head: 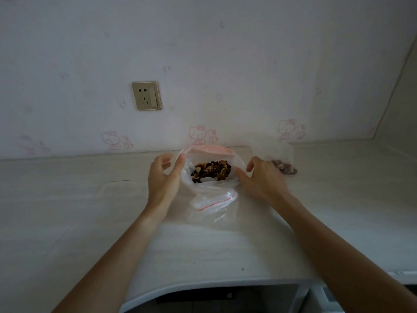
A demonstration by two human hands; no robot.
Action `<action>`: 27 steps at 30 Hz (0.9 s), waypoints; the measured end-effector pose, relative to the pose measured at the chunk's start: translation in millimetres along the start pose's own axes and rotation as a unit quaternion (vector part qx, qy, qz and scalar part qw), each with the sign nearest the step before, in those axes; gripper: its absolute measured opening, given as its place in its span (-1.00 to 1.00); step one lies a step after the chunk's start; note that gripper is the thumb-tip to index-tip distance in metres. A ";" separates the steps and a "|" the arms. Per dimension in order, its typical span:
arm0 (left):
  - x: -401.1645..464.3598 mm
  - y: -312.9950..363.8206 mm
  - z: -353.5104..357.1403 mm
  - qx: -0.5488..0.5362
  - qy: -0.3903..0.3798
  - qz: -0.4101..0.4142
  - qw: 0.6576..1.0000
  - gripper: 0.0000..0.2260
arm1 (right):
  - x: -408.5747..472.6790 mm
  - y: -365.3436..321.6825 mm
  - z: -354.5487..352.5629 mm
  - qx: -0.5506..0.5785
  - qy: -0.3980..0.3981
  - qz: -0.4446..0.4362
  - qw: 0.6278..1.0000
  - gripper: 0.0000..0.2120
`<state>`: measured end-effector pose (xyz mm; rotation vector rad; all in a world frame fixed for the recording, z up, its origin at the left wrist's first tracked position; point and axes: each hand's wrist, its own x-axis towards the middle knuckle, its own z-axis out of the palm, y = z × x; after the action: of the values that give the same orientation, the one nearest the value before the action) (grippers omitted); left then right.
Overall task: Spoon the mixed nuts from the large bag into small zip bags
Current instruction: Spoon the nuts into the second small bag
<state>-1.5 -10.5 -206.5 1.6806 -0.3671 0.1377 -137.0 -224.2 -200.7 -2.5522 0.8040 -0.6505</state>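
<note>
A large clear plastic bag (187, 175) stands open on the pale desk, with brown mixed nuts (212, 170) inside and a white spoon (208, 180) partly showing among them. My left hand (163, 177) is at the bag's left rim, thumb touching the plastic, fingers loosely spread. My right hand (261, 177) hovers at the bag's right side, index finger reaching to the rim, holding nothing. Small clear zip bags with red strips (214, 203) lie flat in front of the large bag. A small filled bag of nuts (284, 167) lies behind my right hand.
The desk (90, 211) runs along a wall with cartoon-cat wallpaper and a wall socket (146, 95). Another clear bag (117, 188) lies flat to the left. The desk's curved front edge (203, 284) is near me; a side panel rises at the right.
</note>
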 end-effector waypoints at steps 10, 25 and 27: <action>9.2 -12.5 27.7 0.019 -0.031 -0.037 0.999 -0.78 | -4.2 -12.8 1.4 0.532 -0.137 0.125 0.826 -0.90; 3.7 -8.4 24.7 -0.002 -0.020 0.004 1.000 -0.83 | -2.5 -10.8 -2.5 0.296 0.135 -0.063 0.943 -0.72; 3.3 -7.4 24.7 -0.008 -0.024 0.008 1.000 -0.84 | -2.6 -12.2 1.1 0.297 0.133 -0.062 0.944 -0.73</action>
<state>1.0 -34.5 -216.2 1.6671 -0.4174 0.1056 -133.1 -213.1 -196.5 -1.9943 0.4327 -1.1048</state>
